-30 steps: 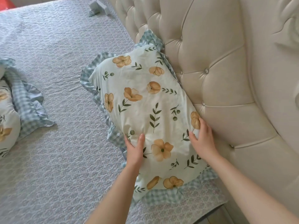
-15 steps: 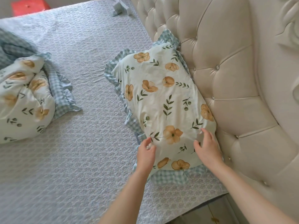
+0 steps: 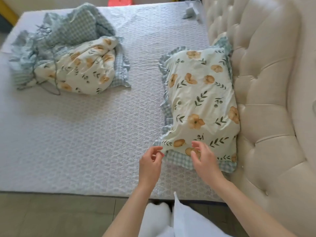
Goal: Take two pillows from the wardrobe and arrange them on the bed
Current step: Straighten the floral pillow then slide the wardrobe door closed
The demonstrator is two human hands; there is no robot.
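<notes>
Both our hands hover loosely curled, holding nothing: left hand [image 3: 150, 161] at the near corner of the floral pillow [image 3: 201, 106], right hand [image 3: 204, 159] over its checked frill. Pillow lies against headboard [image 3: 266, 93]; second pillow [image 3: 75, 65] crumpled across the bed [image 3: 85, 134].

Two floral pillows [image 3: 203, 100] [image 3: 75, 65] — one bed [image 3: 77, 127].
</notes>
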